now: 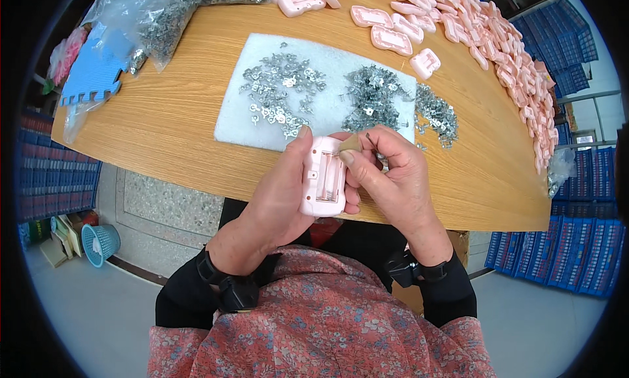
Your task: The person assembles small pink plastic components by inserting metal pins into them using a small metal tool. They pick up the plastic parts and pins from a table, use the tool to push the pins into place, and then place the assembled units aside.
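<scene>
My left hand [274, 189] is closed around a pale pink plastic casing [309, 203], with the open battery compartment facing up. Coiled metal springs show at the compartment's lower end. At the casing's upper right edge, my right hand [401, 181] is pinched, and a small dark metal piece [370, 139] pokes out between its fingers. A tan patch [352, 143] covers a fingertip there or is held by it; I cannot tell which. Just beyond my hands lies a white foam sheet [242, 125] bearing loose metal contacts [288, 83] and a denser heap of metal pieces [373, 96].
More metal pieces [438, 116] lie right of the foam on the wooden table [164, 122]. Pink casings [524, 89] are heaped along the far right edge. Clear bags of metal parts [167, 27] and a blue foam mat [95, 66] occupy the far left.
</scene>
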Demonstrator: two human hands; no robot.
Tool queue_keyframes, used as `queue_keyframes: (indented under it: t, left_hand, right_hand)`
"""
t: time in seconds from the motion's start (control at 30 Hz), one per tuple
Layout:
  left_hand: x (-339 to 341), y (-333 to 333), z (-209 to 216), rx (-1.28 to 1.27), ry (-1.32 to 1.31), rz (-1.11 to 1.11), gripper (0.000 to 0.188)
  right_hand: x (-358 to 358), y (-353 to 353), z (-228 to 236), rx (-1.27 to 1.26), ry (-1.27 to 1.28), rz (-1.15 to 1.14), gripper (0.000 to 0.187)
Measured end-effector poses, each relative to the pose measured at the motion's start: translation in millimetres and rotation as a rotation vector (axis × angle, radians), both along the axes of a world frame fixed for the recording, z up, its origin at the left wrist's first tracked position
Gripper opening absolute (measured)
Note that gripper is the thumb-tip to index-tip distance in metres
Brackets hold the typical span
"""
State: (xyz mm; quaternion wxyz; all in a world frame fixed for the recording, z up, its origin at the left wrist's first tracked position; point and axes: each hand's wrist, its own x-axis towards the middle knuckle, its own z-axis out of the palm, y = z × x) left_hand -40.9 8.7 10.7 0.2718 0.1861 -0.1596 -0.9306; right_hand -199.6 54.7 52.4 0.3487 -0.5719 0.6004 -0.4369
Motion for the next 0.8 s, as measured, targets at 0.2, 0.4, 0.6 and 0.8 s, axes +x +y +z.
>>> queue_keyframes:
  t: [0.2, 0.4, 0.6, 0.8]
  left_hand:
    - [-1, 0, -2, 0.027, -0.003, -0.019, 0.060]
    - [-7, -1, 3, 0.025, -0.077, -0.018, 0.055]
    - [-7, -5, -3, -0.006, -0.150, -0.051, 0.057]
    - [-6, -7, 4, -0.124, -0.159, -0.112, 0.059]
  right_hand:
    - [-1, 2, 2, -0.069, 0.215, -0.005, 0.011]
    - [-1, 3, -6, -0.274, 0.519, -0.009, 0.011]
    - [-8, 9, -6, -0.336, 0.545, 0.030, 0.022]
    - [-12, 11, -5, 0.094, -0.122, -0.088, 0.028]
